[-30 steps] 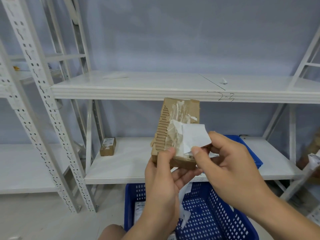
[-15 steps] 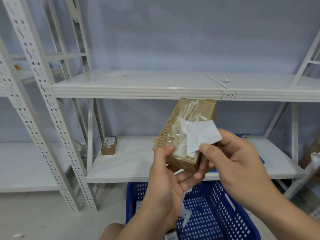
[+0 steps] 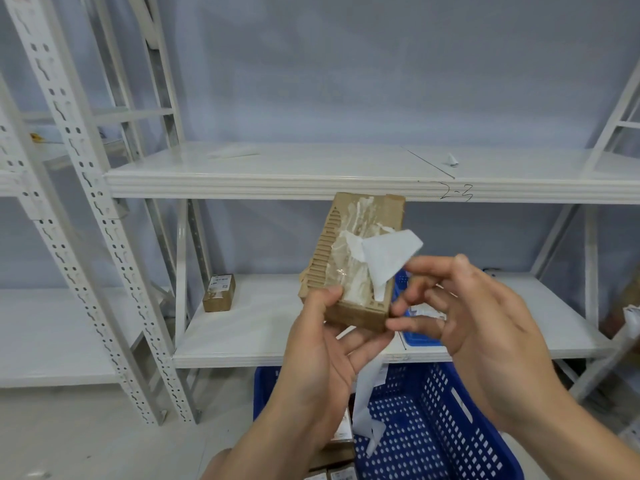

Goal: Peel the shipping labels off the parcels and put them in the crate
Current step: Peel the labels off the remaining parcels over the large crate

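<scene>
Item 1. Cardboard parcel (image 3: 349, 265): brown, held upright in mid-air in front of the shelving, tilted slightly. Its front face carries wrinkled clear tape and torn white residue; the left edge shows exposed corrugation.

Item 2. Shipping label (image 3: 388, 258): white, partly peeled. Its left portion is attached to the parcel face and its free flap stands out to the right.

Item 3. Left hand (image 3: 322, 362): grip clamped on the parcel's lower end, thumb (image 3: 329, 296) on the front face, fingers behind and beneath.

Item 4. Right hand (image 3: 485, 327): just right of the parcel, grip apart, fingers spread and loosely bent. The uppermost fingertip lies at the edge of the label flap; whether it touches cannot be told.

Item 5. Blue crate (image 3: 433, 431): perforated, on the floor below the hands. White peeled strips (image 3: 367, 396) hang at its left side.

Item 6. Lower shelf (image 3: 263, 327): white. It holds a small brown parcel (image 3: 219, 293) with a label on top, well left of the hands, and a blue bin (image 3: 420, 341) partly hidden behind the right hand.

Item 7. Upper shelf (image 3: 311, 168): white, front edge marked "2-3" by hand. A small paper scrap (image 3: 452, 160) lies on it towards the right.
</scene>
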